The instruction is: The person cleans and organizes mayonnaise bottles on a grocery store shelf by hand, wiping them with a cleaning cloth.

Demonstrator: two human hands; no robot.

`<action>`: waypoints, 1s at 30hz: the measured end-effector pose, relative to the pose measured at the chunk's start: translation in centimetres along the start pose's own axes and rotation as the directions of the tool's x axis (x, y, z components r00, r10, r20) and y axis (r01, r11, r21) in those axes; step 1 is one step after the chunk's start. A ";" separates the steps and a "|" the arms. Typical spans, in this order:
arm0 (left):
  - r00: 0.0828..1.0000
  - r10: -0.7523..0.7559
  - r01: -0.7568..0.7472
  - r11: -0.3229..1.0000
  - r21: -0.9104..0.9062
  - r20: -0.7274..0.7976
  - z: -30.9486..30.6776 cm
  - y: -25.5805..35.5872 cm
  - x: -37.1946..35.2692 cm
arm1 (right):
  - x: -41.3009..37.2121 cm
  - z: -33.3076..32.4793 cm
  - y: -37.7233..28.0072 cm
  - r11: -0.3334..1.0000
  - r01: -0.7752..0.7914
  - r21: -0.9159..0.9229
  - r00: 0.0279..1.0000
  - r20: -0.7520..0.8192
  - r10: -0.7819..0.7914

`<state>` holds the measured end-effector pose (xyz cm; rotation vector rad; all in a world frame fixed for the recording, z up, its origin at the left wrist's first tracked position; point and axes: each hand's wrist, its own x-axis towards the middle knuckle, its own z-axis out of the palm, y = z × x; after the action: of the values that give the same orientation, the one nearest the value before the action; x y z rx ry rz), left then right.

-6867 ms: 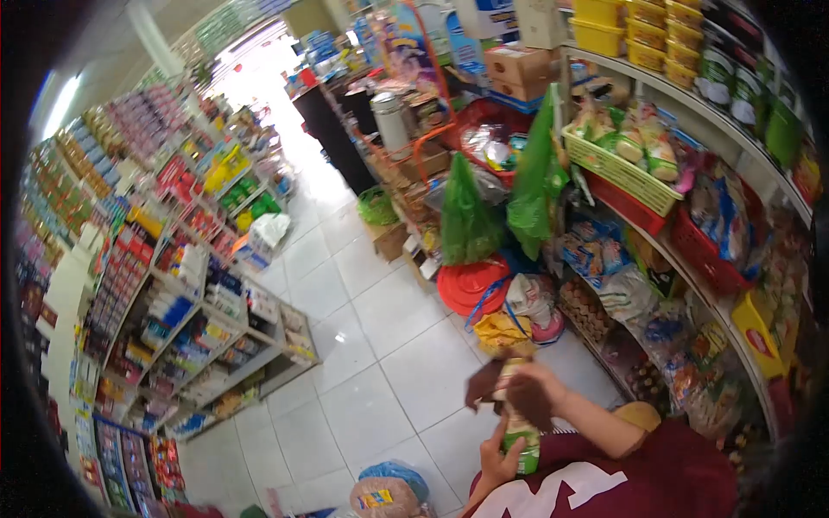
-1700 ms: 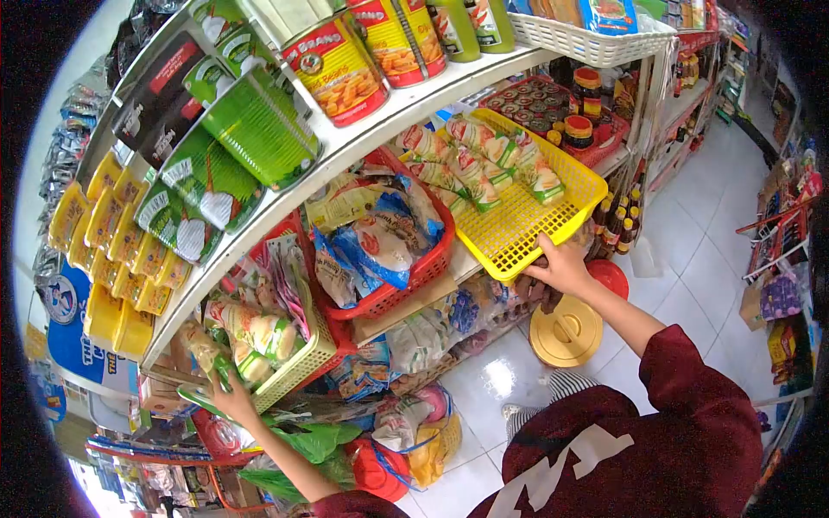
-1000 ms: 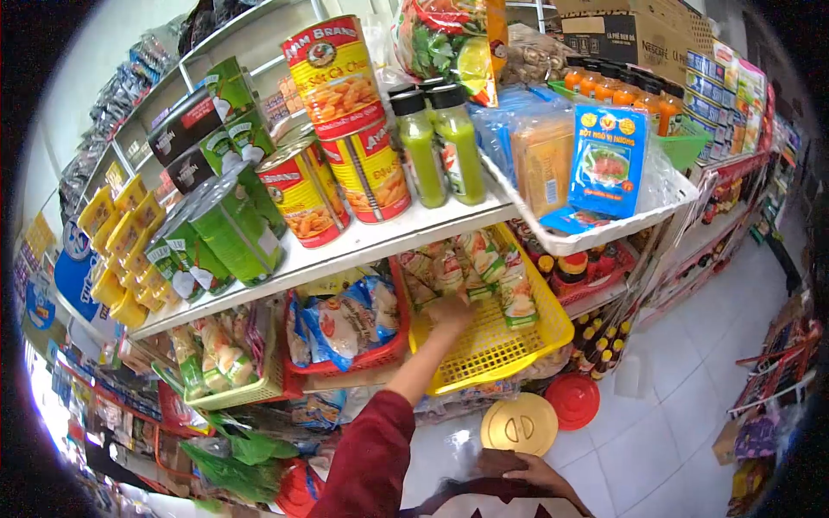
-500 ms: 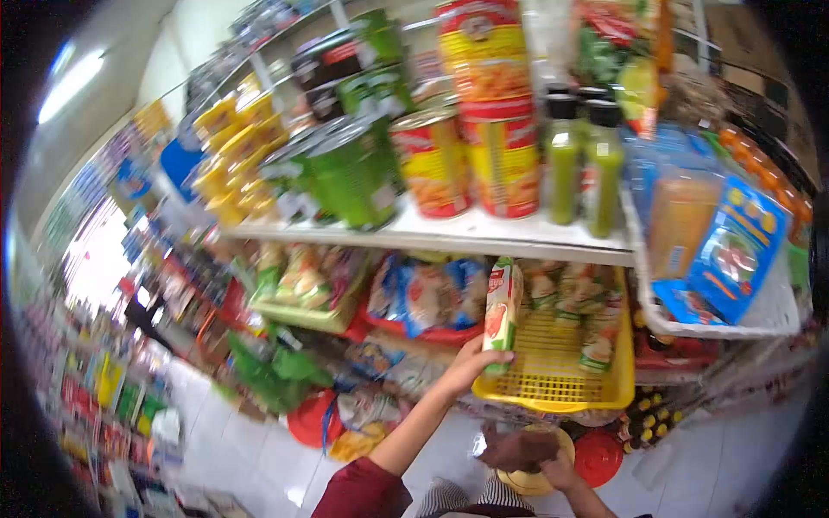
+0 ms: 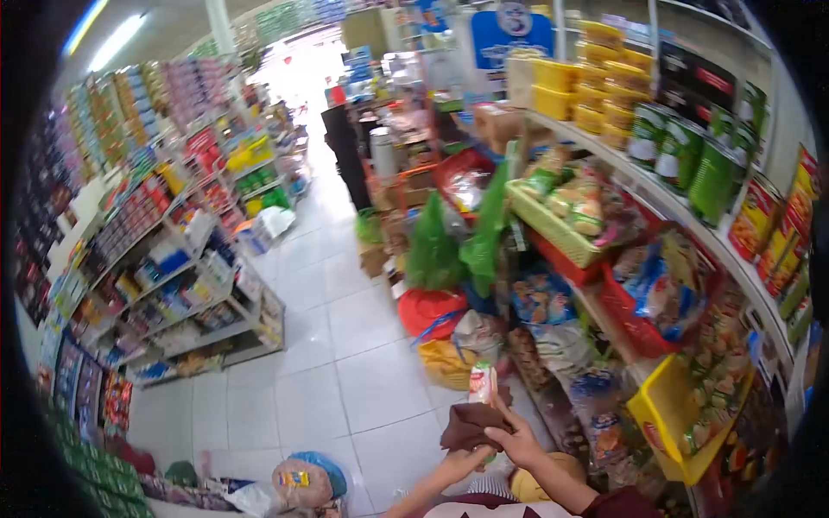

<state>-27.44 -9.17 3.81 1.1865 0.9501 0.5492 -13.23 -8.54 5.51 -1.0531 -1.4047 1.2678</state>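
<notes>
A long white, red and green packet (image 5: 482,380) stands up in front of me, its middle covered by a brown cloth (image 5: 473,425). My left hand (image 5: 466,466) is closed around the packet's lower end, just under the cloth. Against the packet's side, my right hand (image 5: 520,439) grips the cloth, with its fingers pointing up along the packet. Both hands are close together, low in the view. The printing on the packet is too small to read.
To the right, a yellow basket (image 5: 661,423) of similar packets sits below a shelf of cans (image 5: 682,155). Red and pale green baskets (image 5: 553,216) line the lower shelf. Bags and a red lid (image 5: 430,312) lie on the tiled floor (image 5: 319,388). A stocked rack (image 5: 173,285) stands left.
My view has turned left. The packet has moved from over the yellow basket down towards my body, and the brown cloth in my right hand is now against it.
</notes>
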 end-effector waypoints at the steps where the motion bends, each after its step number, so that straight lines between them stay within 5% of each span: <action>1: 0.998 -0.058 0.058 0.998 -0.018 -0.035 -1.8 -0.9 -1.6 | 0.9 2.8 -1.1 0.929 -0.178 0.326 0.984 0.044 0.173; 6: 0.954 -0.227 0.234 0.972 0.012 -0.198 -11.7 -4.5 -13.5 | 3.2 19.9 2.4 0.911 -0.176 0.374 0.980 0.150 0.128; 7: 0.936 0.094 -0.015 0.973 0.228 -0.339 -13.3 -6.4 -14.3 | 3.5 22.3 2.6 0.875 -0.213 0.434 0.974 0.159 0.159; 8: 0.824 0.409 -0.217 0.867 0.448 -0.392 -14.5 -8.6 -15.6 | 3.3 24.5 2.6 0.835 -0.263 0.484 0.964 0.171 0.204; 9: 0.939 0.056 0.084 0.919 0.384 -0.340 -15.5 -4.6 -18.5 | 3.3 26.6 2.9 0.801 -0.281 0.529 0.959 0.141 0.244; 12: 0.834 0.217 0.045 0.890 0.454 -0.508 -17.2 -6.2 -22.1 | 3.9 31.0 3.9 0.680 -0.407 0.610 0.905 0.169 0.391; 13: 0.830 0.103 0.126 0.923 0.364 -0.548 -17.6 -6.1 -23.4 | 4.0 31.9 3.9 0.646 -0.435 0.627 0.889 0.181 0.421; 19: 0.902 0.032 0.168 0.894 0.416 -0.431 -20.8 -7.3 -26.9 | 3.6 35.1 5.5 0.439 -0.591 0.677 0.783 0.350 0.514; 27: 0.927 0.067 0.016 0.976 0.218 -0.369 -21.6 -7.7 -27.9 | 3.8 34.5 1.7 0.526 -0.644 0.556 0.754 0.577 0.313; 30: 0.945 0.090 -0.067 0.994 0.085 -0.314 -21.1 -8.3 -25.8 | 4.7 32.2 2.0 0.636 -0.603 0.482 0.784 0.507 0.359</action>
<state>-59.59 -21.12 2.84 1.2271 1.2086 0.7921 -45.75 -9.85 3.17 -0.7547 -0.8119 2.2534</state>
